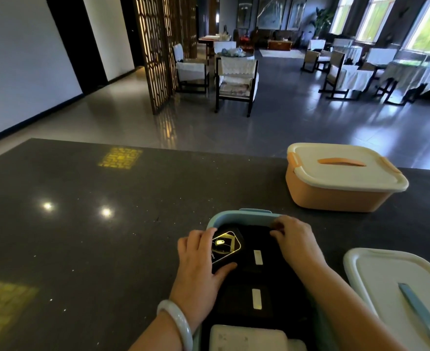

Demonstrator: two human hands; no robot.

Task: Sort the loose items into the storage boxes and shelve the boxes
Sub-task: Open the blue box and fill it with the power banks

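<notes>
Two hands work inside the open pale-blue plastic storage box [244, 216] on the dark speckled stone counter [82, 224], set apart from each other at the box's far end. The left hand [198, 259], a pale jade bangle [176, 323] on its wrist, grips a small black carton with a glowing yellow emblem [225, 247], thumb under its near edge and fingers at its far corner, seemingly to seat it flat against the left wall. The right hand [295, 239] curls its fingertips over a dark packet below the far rim, probably pressing it down to make room; whether it truly pinches the packet I cannot tell. Nearer than both hands lie more black packets with white labels [257, 257] and a white box [247, 338]. Right of the right forearm waits the white lid with a blue handle [386, 279], off so packing can go on. Beyond the right hand stands an orange box with its white lid clipped on [345, 178], apparently ready for shelving.
</notes>
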